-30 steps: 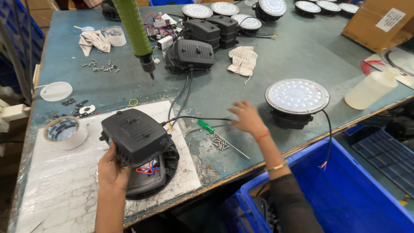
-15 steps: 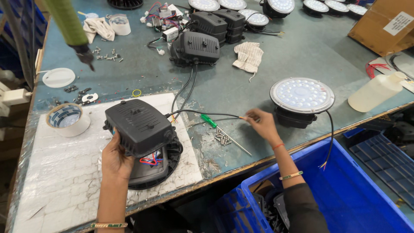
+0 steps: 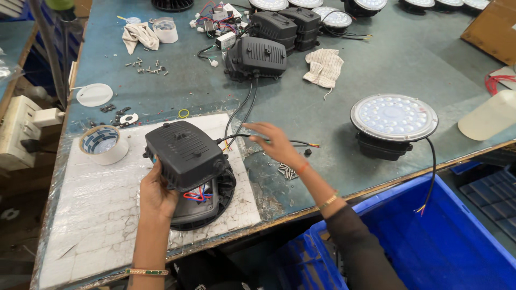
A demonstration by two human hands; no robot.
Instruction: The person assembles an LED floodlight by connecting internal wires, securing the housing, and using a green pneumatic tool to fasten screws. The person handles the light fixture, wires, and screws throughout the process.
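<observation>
My left hand (image 3: 155, 194) grips the left side of a black ribbed driver box (image 3: 185, 153), held tilted over a round black lamp housing (image 3: 210, 207) with red and blue wires showing inside. Both rest on a white foam sheet (image 3: 91, 215). My right hand (image 3: 277, 142) lies with fingers stretched out to the left over the black cable (image 3: 303, 143) that leaves the box. A small pile of screws (image 3: 287, 171) sits just below that hand. Whether anything is under the palm is hidden.
A tape roll (image 3: 102, 144) stands left of the box. A finished round LED lamp (image 3: 394, 118) sits at the right, more black driver boxes (image 3: 255, 56) and a cloth glove (image 3: 324, 67) behind. A blue bin (image 3: 441, 241) is below the table edge, a white bottle (image 3: 489, 115) far right.
My right hand slid left along the cable toward the driver box. The green-handled screwdriver beside it is no longer visible. My left hand keeps its hold on the box.
</observation>
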